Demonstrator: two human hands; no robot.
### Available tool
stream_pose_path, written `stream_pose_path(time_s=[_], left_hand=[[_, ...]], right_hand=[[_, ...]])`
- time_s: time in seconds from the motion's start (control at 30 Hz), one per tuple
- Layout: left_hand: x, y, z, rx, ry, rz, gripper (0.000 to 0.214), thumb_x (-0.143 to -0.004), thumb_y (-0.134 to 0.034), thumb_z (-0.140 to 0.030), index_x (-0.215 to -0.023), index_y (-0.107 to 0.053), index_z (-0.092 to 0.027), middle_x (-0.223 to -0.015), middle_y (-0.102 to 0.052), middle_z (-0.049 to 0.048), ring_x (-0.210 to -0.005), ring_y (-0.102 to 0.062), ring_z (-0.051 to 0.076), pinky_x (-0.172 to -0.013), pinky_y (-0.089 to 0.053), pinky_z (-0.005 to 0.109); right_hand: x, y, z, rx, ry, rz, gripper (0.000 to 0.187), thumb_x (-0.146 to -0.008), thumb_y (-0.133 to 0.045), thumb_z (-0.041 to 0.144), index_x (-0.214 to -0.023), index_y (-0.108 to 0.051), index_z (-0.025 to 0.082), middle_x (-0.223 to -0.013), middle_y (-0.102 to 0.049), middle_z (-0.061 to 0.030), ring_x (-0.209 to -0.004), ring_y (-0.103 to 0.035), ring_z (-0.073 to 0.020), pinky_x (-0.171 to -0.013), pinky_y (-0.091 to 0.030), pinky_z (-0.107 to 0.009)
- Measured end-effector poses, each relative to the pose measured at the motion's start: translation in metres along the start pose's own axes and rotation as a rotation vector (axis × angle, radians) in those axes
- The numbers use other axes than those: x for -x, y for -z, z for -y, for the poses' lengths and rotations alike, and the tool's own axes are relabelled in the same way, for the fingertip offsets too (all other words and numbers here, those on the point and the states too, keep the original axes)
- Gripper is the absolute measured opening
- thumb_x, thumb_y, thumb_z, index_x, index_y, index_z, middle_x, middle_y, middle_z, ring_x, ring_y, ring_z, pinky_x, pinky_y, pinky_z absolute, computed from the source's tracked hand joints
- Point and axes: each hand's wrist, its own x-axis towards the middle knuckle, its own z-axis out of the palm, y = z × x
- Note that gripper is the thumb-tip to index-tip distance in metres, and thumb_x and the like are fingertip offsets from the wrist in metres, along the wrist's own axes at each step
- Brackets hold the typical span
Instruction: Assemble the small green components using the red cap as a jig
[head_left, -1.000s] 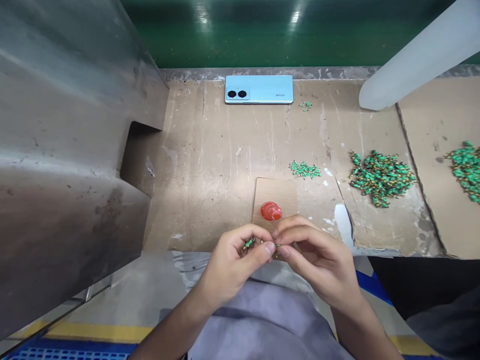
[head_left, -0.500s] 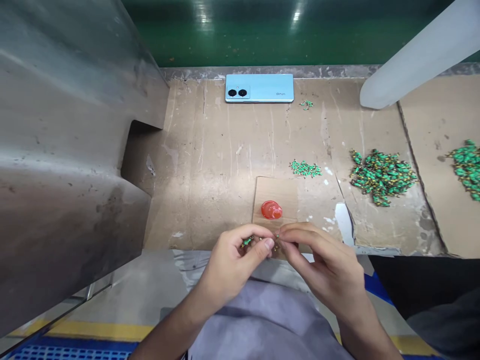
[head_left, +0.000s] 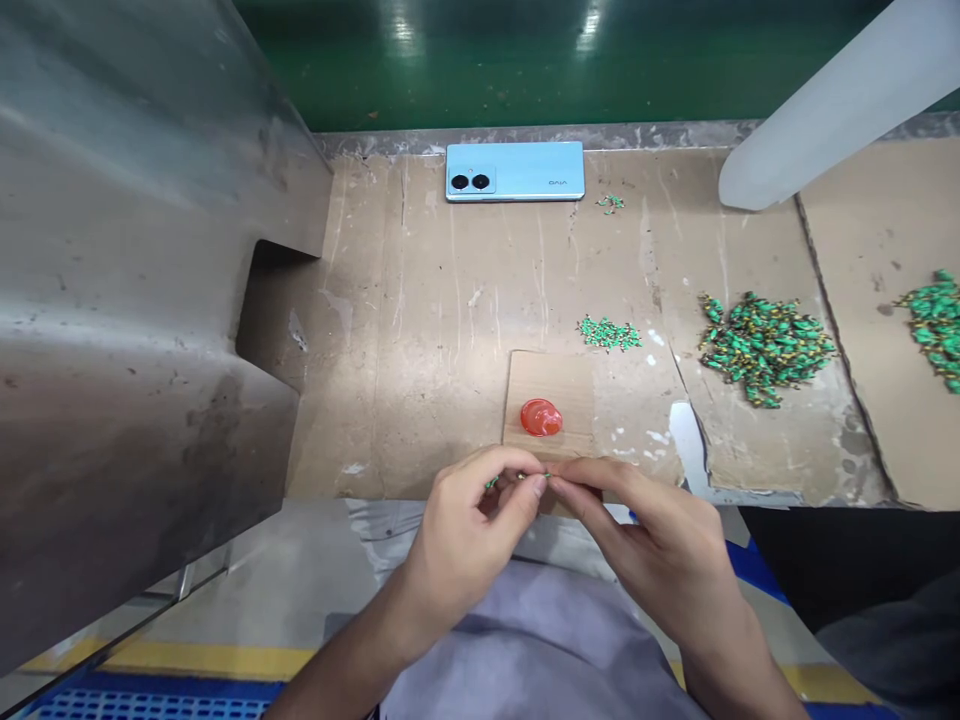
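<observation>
Since half a second ago the right hand (head_left: 664, 540) has closed in, and its fingertips now meet those of the left hand (head_left: 469, 530), where a narrow gap showed before.

A grey metal housing (head_left: 135, 300) fills the left side. Worn cardboard (head_left: 450, 260) covers the tabletop across the middle, with a dark green surface (head_left: 495, 85) beyond the far edge. The person's grey clothing (head_left: 555, 640) shows at the bottom, and a pale tube (head_left: 832, 110) slants in from the upper right.

Both hands are at the near table edge, thumbs and forefingers bent into pinches, tip to tip. To their right lies a large pile (head_left: 765, 345) of green and gold pieces; another pile (head_left: 937, 325) is cut off by the right edge. A light blue phone (head_left: 525, 172) lies face down at the far side. Just ahead of the hands, a cardboard pad (head_left: 574, 390) bears a red oval dish (head_left: 541, 417). Beyond the pad is a small pile (head_left: 609, 333) of green pieces, and near the phone a tiny cluster (head_left: 611, 203).

Smallest are the green parts (head_left: 492, 483) within the left hand's curl, and one tiny green piece (head_left: 547, 476) pinched where the fingertips meet; which hand grips it more, I cannot tell.
</observation>
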Motion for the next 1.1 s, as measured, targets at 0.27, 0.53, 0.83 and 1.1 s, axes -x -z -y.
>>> stream_pose_path(time_s=[0.27,0.53,0.83,1.1], left_hand=[[-0.002,0.004,-0.010,-0.037,-0.050,0.067,0.014,-0.097,-0.072,-0.022,-0.084,-0.076,-0.020,-0.074,-0.068,-0.0019,-0.065,-0.056,0.012,-0.062,-0.041,0.026],[-0.003,0.001,-0.006,-0.023,0.001,0.075,0.010,-0.092,-0.073,-0.022,-0.083,-0.077,-0.021,-0.071,-0.065,-0.0020,-0.062,-0.051,0.012,-0.060,-0.038,0.026],[-0.009,0.014,0.002,0.479,0.239,0.145,0.027,-0.090,-0.097,-0.040,-0.096,-0.081,-0.019,-0.078,-0.083,0.0046,-0.070,-0.073,0.017,-0.068,-0.050,0.027],[-0.016,0.020,0.004,0.748,0.365,0.223,0.042,-0.079,-0.108,-0.046,-0.087,-0.080,-0.016,-0.087,-0.090,0.0118,-0.050,-0.048,0.004,-0.054,-0.032,0.022]], right_hand=[[-0.002,0.008,0.000,-0.160,-0.090,0.092,0.015,-0.106,-0.077,0.013,-0.106,-0.080,0.027,-0.089,-0.085,0.0001,-0.070,-0.078,-0.0162,-0.068,-0.068,-0.024],[-0.008,0.012,-0.004,-0.224,-0.086,0.206,0.014,-0.108,-0.073,0.013,-0.101,-0.075,0.025,-0.093,-0.077,-0.0033,-0.078,-0.074,-0.0170,-0.067,-0.062,-0.026],[-0.005,0.006,-0.032,-0.137,-0.092,-0.093,0.015,-0.105,-0.080,0.012,-0.105,-0.079,0.027,-0.106,-0.076,-0.0048,-0.089,-0.072,-0.0179,-0.064,-0.055,-0.027],[-0.012,-0.013,-0.047,-0.132,-0.138,-0.157,0.013,-0.103,-0.082,0.014,-0.101,-0.082,0.027,-0.108,-0.077,-0.0060,-0.095,-0.078,-0.0205,-0.068,-0.062,-0.028]])
